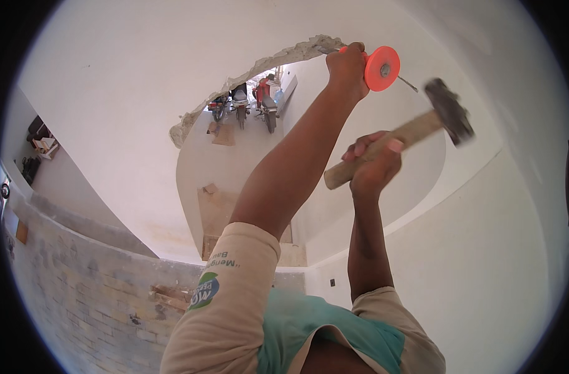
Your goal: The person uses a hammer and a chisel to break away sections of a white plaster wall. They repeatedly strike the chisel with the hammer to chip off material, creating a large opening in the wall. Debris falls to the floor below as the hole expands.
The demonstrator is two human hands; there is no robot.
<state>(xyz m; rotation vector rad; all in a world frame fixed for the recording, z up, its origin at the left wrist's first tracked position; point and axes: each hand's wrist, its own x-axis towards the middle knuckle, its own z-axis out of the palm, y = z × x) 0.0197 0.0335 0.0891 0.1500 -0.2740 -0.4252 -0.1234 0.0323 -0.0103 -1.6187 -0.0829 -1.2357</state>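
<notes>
My left hand (347, 69) grips a cold chisel with a round orange hand guard (377, 75). The chisel's metal blade (326, 49) points left, against the rough broken edge (284, 53) of a white plastered wall (172, 46); whether its tip touches is too small to tell. Below and to the right, my right hand (375, 163) is closed around the wooden handle of a club hammer (392, 140). The dark steel hammer head (449, 112) is blurred and stands apart from the chisel's struck end (385, 70).
Through the opening, several motorcycles (240, 105) and a person in red (263, 89) are visible beyond flattened cardboard (222, 134). A thin dark line or rod (408, 83) shows right of the guard. Wood pieces (172, 297) lie on the block-patterned surface (102, 299) at lower left.
</notes>
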